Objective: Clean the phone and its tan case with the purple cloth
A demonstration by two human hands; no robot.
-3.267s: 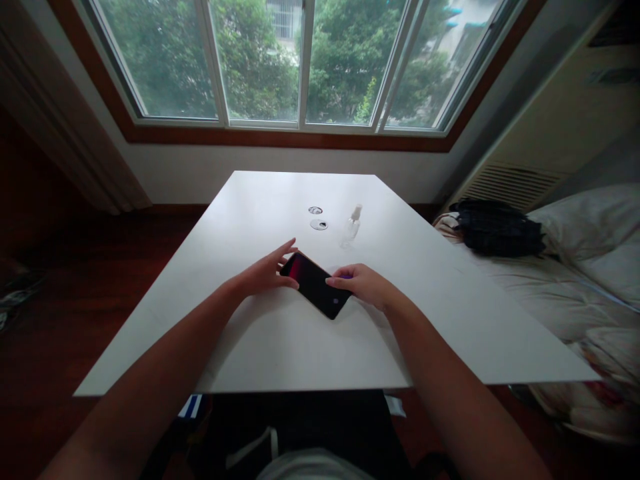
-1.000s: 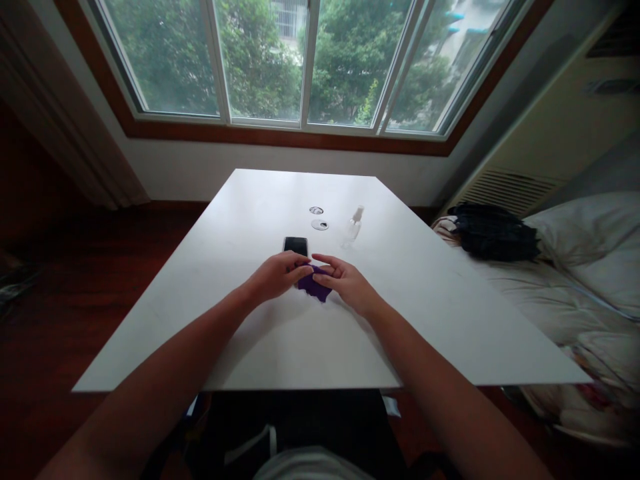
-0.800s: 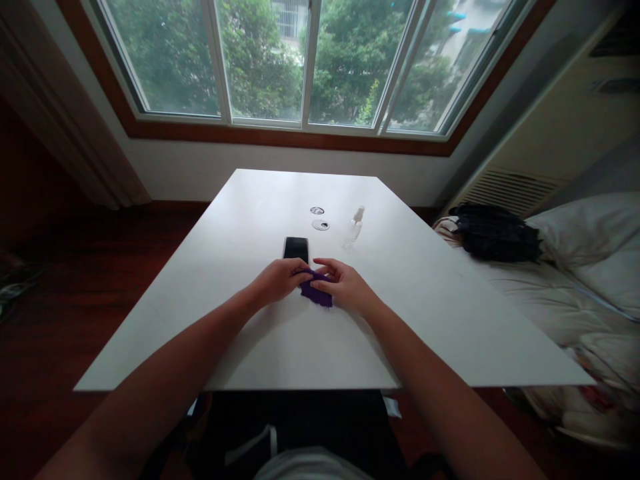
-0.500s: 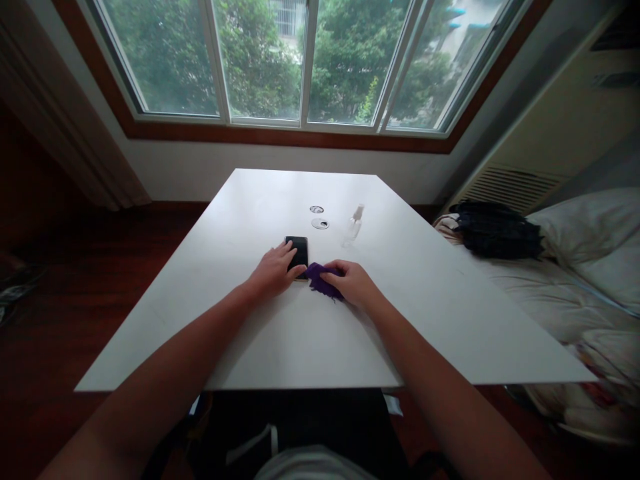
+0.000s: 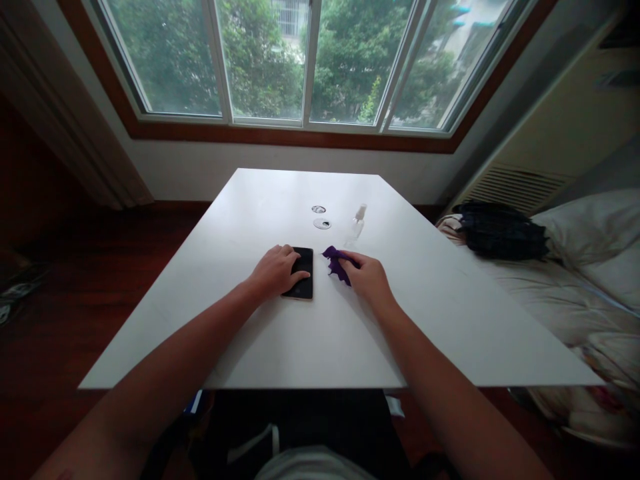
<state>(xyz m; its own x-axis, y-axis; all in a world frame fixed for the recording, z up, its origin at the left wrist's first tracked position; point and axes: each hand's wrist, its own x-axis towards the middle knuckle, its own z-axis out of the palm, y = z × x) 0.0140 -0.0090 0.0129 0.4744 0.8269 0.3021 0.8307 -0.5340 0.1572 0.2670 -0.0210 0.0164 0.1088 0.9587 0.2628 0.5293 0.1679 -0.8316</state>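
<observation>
A black smartphone (image 5: 302, 285) lies screen up on the white table, its left part hidden by my left hand (image 5: 276, 272). That hand holds it from the left, with the thumb across the screen and the fingers bent over the upper left part. Just to the right, my right hand (image 5: 367, 275) pinches a crumpled purple cloth (image 5: 340, 264) between thumb and fingers. The cloth is apart from the phone, and one corner of it sticks out toward the upper left.
Beyond the phone, a clear spray bottle (image 5: 357, 225) stands on the white table (image 5: 240, 340). Two small round discs (image 5: 322, 223) lie left of the bottle. A bed (image 5: 530, 287) with a dark bundle (image 5: 500, 230) is on the right. A window (image 5: 310, 67) is ahead.
The phone has moved toward me, with my left hand now at its left side rather than spread over it. My right hand has carried the cloth right, away from the phone.
</observation>
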